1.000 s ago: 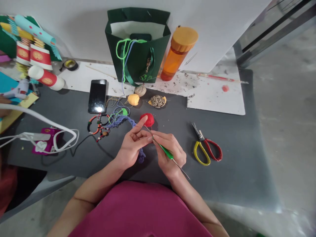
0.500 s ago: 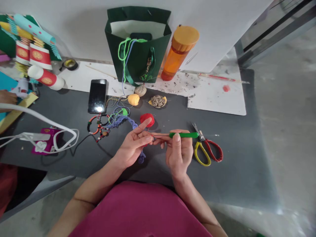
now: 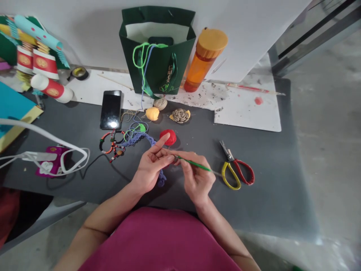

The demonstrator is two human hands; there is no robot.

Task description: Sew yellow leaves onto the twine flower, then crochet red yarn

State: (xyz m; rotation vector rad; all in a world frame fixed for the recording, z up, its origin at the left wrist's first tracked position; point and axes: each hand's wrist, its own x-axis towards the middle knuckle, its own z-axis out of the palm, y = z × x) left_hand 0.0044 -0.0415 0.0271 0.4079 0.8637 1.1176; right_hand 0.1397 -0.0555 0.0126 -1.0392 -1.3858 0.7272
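Observation:
My right hand (image 3: 199, 178) grips a green crochet hook (image 3: 196, 164) like a pen, its tip pointing left at my other hand's fingertips. Thumb and fingers of my left hand (image 3: 148, 169) pinch what appears to be red yarn, mostly covered by the fingers; the index finger stretches upward. Just past that finger lies a red yarn ball (image 3: 170, 138). A blue-purple crocheted strip (image 3: 134, 140) runs under my left hand, and its end shows below the palm. To the right of my right hand rest scissors (image 3: 231, 162) with one yellow and one red handle loop.
Behind are a yellow yarn ball (image 3: 152, 113), a crocheted flower (image 3: 180, 116), a phone (image 3: 111, 110), a green paper bag (image 3: 158, 56) and an orange bottle (image 3: 205, 60). Beaded bracelets (image 3: 108, 143) lie left, near a white cable (image 3: 56, 133) and purple box (image 3: 52, 162).
The crochet hook has turned from level to slanting, its handle end lower, and my right hand has shifted slightly left. Another person's hand at the far left has left the view.

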